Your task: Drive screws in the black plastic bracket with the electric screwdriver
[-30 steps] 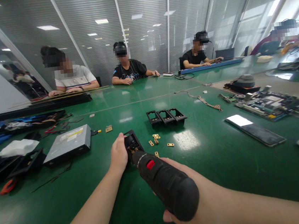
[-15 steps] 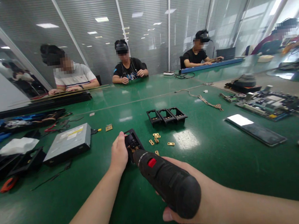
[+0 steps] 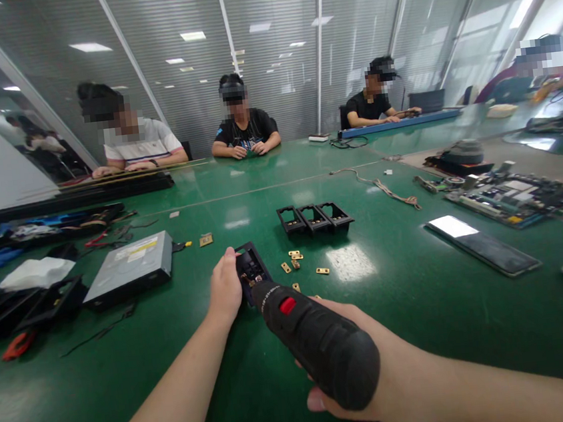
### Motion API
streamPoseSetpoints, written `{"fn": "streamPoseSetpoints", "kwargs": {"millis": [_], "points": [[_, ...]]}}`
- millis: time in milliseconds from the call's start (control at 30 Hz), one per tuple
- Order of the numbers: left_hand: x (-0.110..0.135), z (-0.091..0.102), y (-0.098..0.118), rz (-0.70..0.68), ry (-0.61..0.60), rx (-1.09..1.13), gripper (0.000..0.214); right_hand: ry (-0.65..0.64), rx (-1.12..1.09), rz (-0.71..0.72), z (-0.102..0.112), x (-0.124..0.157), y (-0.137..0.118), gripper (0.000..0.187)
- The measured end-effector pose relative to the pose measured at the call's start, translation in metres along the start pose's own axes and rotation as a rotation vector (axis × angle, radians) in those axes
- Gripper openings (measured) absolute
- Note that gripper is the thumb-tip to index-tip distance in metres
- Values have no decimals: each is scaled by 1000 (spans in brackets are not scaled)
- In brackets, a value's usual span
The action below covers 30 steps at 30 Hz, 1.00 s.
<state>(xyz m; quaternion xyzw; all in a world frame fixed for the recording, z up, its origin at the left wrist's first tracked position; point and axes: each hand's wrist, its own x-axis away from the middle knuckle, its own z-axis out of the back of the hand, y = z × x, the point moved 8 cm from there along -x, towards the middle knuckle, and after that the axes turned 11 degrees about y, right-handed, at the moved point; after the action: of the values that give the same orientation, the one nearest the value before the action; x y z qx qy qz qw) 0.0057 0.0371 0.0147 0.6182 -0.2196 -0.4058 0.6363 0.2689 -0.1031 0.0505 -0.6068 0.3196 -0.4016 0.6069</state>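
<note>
Green counter [image 3: 422, 303] with an optical drive [image 3: 129, 267] far left and three black holders [image 3: 315, 219] just beyond. Right hand [image 3: 379, 378] grips the black electric screwdriver [image 3: 316, 345], its tip hiding part of the black holder [image 3: 249, 271] at centre that the left hand [image 3: 225, 287] clasps. Small brass clips [image 3: 294, 263] lie just right of it.

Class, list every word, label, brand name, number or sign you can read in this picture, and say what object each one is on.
None can be read.
Black electric screwdriver, held in the right hand: small white print near its nose, too blurred to read.
Grey optical drive: white and yellow label, too small to read.
Black T-shirt of the person opposite: printed design, unreadable.
Circuit board: markings too small.
Black plastic holder steadied by the left hand: no text visible.
</note>
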Motion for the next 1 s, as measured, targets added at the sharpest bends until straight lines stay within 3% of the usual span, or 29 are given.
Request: {"fn": "streamPoseSetpoints", "kwargs": {"millis": [233,733,1000], "points": [[0,-1,-1,13,-17,-10,84,27,74,39,5,0,-1,92],[1,-2,2,-6,-17,-43,84,-12,43,-15,1,0,1,89],[1,-2,-2,8,-24,-17,84,-7,30,30,0,0,-4,85]]}}
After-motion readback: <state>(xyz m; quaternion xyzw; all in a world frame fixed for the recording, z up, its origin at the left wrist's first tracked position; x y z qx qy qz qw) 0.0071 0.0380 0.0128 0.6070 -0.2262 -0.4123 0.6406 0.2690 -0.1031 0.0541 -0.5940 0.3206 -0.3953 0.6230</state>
